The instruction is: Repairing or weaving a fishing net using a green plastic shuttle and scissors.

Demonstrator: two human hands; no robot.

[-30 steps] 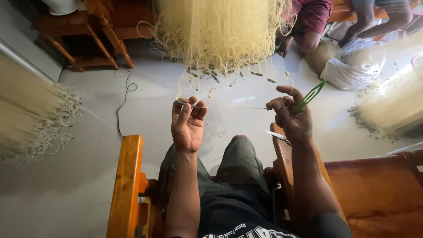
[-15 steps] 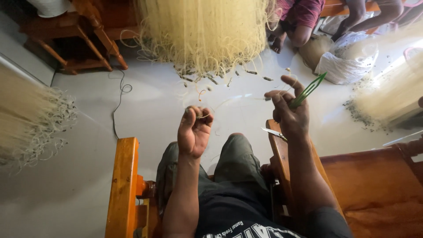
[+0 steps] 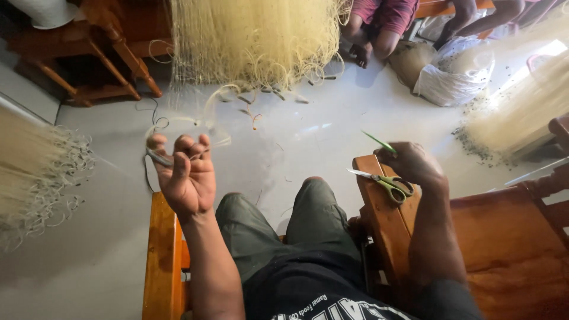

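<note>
Indoors, seated in a wooden armchair (image 3: 163, 249) above a pale floor (image 3: 106, 237): left hand (image 3: 185, 175) raised palm-up, fingers curled and pinching a thin pale cord (image 3: 159, 159) near the knuckles, strand trailing off toward the hanging yellow net (image 3: 255, 41) ahead. Right hand (image 3: 412, 165) lower, over the right armrest (image 3: 385, 219), fingers closed around a slim green netting needle (image 3: 379, 142) whose tip pokes up and left. Green-handled scissors (image 3: 382, 181) lying on that armrest just beside the right hand, blades pointing left, untouched. More bundles of net at left (image 3: 29, 172) and right (image 3: 521, 112); another person's legs (image 3: 379, 29) and a white sack (image 3: 453, 74) at the far side. Best handled, by the look of it, with the cord kept taut between both hands, the pinch firm but not crushing, the needle drawn in line with the strand, loose loops held off the lap to avoid snagging.
</note>
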